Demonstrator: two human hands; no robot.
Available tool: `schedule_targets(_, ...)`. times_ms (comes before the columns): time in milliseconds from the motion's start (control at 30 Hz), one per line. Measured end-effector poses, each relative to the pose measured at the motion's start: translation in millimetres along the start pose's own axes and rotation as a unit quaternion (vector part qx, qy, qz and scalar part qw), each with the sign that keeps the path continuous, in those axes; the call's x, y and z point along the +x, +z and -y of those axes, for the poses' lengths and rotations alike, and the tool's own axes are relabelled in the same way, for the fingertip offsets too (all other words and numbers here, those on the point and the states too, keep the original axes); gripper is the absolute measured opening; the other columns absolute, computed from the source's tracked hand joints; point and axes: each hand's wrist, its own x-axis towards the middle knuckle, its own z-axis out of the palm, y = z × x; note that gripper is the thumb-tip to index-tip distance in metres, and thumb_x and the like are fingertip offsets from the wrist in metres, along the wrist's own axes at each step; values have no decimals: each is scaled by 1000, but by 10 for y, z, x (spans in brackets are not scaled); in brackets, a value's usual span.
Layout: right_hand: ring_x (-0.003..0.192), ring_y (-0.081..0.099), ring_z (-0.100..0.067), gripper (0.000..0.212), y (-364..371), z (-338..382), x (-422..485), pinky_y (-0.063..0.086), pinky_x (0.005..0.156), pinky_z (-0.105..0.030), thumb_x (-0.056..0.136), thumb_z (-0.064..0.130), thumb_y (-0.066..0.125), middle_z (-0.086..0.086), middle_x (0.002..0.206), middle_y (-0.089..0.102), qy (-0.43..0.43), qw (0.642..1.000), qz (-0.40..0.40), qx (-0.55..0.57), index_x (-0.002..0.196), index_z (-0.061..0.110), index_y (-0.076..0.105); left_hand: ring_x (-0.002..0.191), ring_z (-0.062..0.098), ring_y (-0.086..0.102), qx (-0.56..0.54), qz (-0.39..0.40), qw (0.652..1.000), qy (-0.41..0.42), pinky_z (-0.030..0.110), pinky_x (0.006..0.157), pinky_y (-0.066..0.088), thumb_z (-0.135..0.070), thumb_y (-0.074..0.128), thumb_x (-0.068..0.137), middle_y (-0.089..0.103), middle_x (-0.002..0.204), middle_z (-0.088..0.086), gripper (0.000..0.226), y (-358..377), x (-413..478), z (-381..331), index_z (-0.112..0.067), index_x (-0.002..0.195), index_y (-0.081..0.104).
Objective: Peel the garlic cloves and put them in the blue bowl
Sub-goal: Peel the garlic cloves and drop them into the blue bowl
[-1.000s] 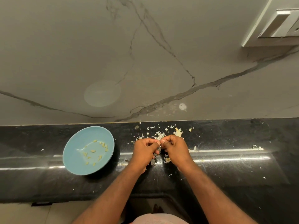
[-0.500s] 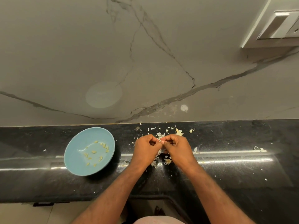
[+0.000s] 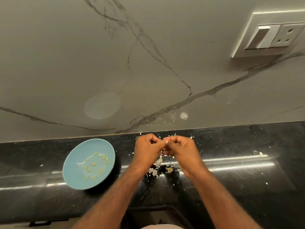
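Black counter [image 3: 244, 142] | left hand [image 3: 147, 150], right hand [image 3: 181, 150] curled together (cannot tell what's held)

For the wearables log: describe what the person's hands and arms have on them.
Both forearms are bare to the frame's edge: no sleeves, gloves, watch or bracelet. The left hand and right hand show no rings. A pale garment shows at the bottom edge.
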Motion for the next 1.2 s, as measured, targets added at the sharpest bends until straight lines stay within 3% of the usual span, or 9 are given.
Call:
schedule_targets(133,79,70,-19,11,-38,12,-14,58,72,-29,94,5,65,-12,88,76,-3,1000,10,9,99,7,75,49,9,52,-32,8,999,-22,22,50,44,-7,69,86,61,55,2,14,0,-57,-93,-9,73,65)
schedule_targets(267,78,70,-12,16,-26,-17,-36,56,74,-26,96,6,63,-5,88,77,-37,998,9,-56,98,14,77,52,12,54,-50,-7,999,-20,20,47,42,-8,66,89,65,61,6,10,12,-137,-128,-9,79,67)
schedule_targets(400,83,71,-21,17,-4,-22,-71,59,83,-33,95,3,63,-12,91,77,-30,998,54,-6,102,10,76,52,8,57,-78,1,996,-34,20,48,44,-4,60,93,65,61,2,12,-11,-200,-158,-6,82,65)
schedule_targets(567,80,68,-21,11,-12,-28,-102,58,75,-28,94,6,64,-14,88,75,-30,997,60,44,100,3,74,53,8,56,-113,-1,992,-59,21,49,44,-2,54,94,63,63,2,16,-80,-220,-159,-3,86,67)
schedule_targets(800,71,66,-16,6,-6,56,-148,56,65,-26,93,1,63,-10,78,70,-16,992,41,116,93,1,69,57,15,68,-10,-28,1000,5,21,48,50,-19,74,89,73,70,9,16,-96,-215,-134,-4,83,71)
schedule_targets(967,72,62,-17,8,-52,68,-125,55,67,-28,94,0,61,-9,78,66,-9,994,18,110,98,2,68,52,14,67,60,-42,997,19,22,47,51,-28,74,89,70,63,7,26,-68,-201,-143,-6,77,68)
schedule_targets(1033,72,61,-15,15,-63,75,-104,54,69,-28,95,-1,59,-8,78,65,-11,995,14,101,104,4,70,53,13,66,65,-27,997,15,24,49,51,-24,66,96,71,69,7,20,-63,-179,-148,-8,84,70)
schedule_targets(1133,75,62,-16,14,-65,89,-78,56,71,-27,96,2,60,-9,79,68,-31,997,3,65,99,6,74,63,13,68,29,12,999,2,23,54,54,-7,53,101,72,86,8,17,-61,-160,-167,-9,108,68)
schedule_targets(1200,74,64,-17,12,-66,97,-69,57,71,-26,95,3,62,-10,79,69,-42,998,-2,54,96,5,74,67,15,70,-2,25,1000,6,23,57,55,-3,55,99,74,89,9,18,-60,-171,-195,-9,111,68)
